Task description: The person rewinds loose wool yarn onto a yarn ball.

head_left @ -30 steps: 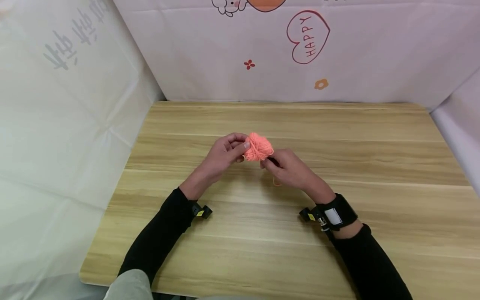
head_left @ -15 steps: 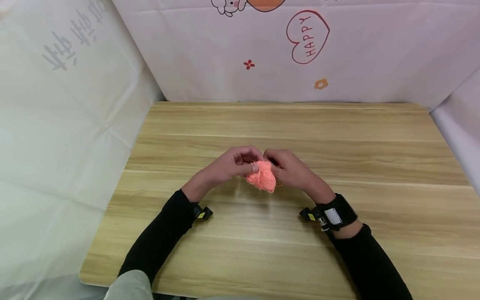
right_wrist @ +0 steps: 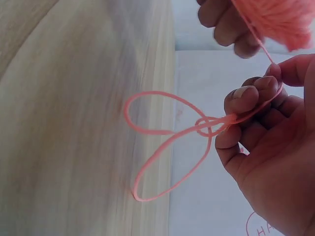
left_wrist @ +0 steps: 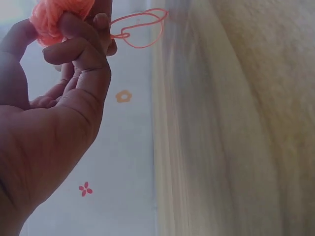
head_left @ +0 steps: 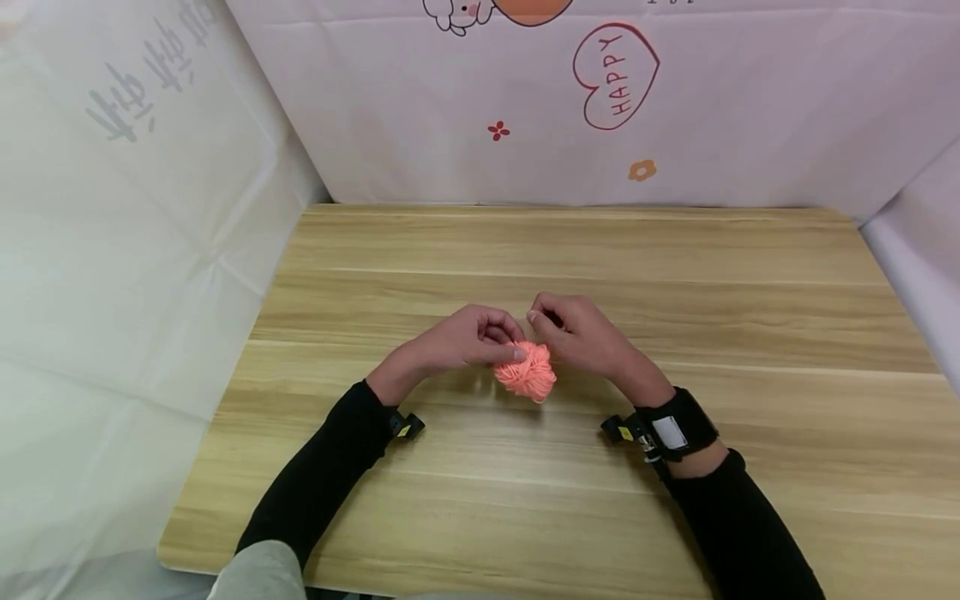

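A small ball of coral-pink yarn (head_left: pixel 527 372) is held above the table by my left hand (head_left: pixel 468 337), thumb on its near side and fingers behind it. To its right, my right hand (head_left: pixel 577 329) pinches the yarn strand between thumb and index finger. In the right wrist view the strand (right_wrist: pixel 263 46) runs taut from the ball to those fingertips. Loose loops of yarn (right_wrist: pixel 170 189) hang below the right hand, its other fingers curled around their upper end. The left wrist view shows the ball (left_wrist: pixel 56 19) in the left fingers at the top.
The wood-grain table (head_left: pixel 480 500) spreads under both hands. A white printed cloth (head_left: pixel 420 108) hangs behind it, and another white sheet (head_left: pixel 135 250) covers the left side. Black bands with small cameras (head_left: pixel 675 425) sit on the wrists.
My left hand has brought the yarn ball nearer the body and slightly right, turning it on the way. The right hand stays nearly in place, ending slightly farther from the body.
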Tool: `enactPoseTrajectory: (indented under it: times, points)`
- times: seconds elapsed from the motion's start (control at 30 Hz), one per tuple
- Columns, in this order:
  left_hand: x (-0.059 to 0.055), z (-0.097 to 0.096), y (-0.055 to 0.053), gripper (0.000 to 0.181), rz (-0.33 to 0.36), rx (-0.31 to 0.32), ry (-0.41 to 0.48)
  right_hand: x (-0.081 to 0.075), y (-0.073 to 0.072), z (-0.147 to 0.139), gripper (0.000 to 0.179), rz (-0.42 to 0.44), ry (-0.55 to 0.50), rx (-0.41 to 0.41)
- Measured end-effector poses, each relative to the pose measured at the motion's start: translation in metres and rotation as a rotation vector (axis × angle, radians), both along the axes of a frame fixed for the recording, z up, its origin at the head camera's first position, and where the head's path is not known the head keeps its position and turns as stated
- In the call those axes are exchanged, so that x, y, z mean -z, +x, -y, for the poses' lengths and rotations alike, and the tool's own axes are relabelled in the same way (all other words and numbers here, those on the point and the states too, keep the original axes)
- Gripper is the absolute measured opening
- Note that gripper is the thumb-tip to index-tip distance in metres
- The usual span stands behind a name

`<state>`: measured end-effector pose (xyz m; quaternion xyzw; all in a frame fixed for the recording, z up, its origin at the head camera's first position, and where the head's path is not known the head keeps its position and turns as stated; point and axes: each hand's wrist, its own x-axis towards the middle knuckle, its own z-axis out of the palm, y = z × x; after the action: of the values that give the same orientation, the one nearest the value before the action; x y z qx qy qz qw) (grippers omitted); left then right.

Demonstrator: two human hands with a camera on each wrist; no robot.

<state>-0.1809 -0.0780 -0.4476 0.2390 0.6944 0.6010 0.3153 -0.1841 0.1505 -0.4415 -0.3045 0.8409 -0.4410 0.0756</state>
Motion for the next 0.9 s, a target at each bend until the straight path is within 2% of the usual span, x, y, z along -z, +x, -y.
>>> enactPoseTrajectory:
  times: [0.2, 0.4, 0.57, 0.77, 0.9]
  points:
    - [0.0073, 0.0012, -0.0020, 0.033, 0.037, -0.010, -0.079, -0.0005, -0.0004, 0.0014, 0.033, 0.001, -0.029, -0.013]
    - [0.0089, 0.0024, -0.0047, 0.028, 0.033, -0.099, -0.167, -0.0011, -0.0001, 0.0018, 0.032, -0.013, -0.027, -0.002]
    - [0.0090, 0.0034, -0.0064, 0.033, 0.041, -0.182, -0.212, -0.0020, 0.0013, 0.0024, 0.029, -0.011, -0.034, -0.013]
    - [0.0061, 0.0065, -0.0075, 0.032, 0.095, -0.330, -0.186, -0.0017, 0.0026, 0.0035, 0.025, -0.036, -0.033, -0.023]
    - [0.0045, 0.0079, -0.0089, 0.031, 0.113, -0.390, -0.149, -0.0016, 0.0024, 0.0042, 0.023, -0.058, -0.022, -0.020]
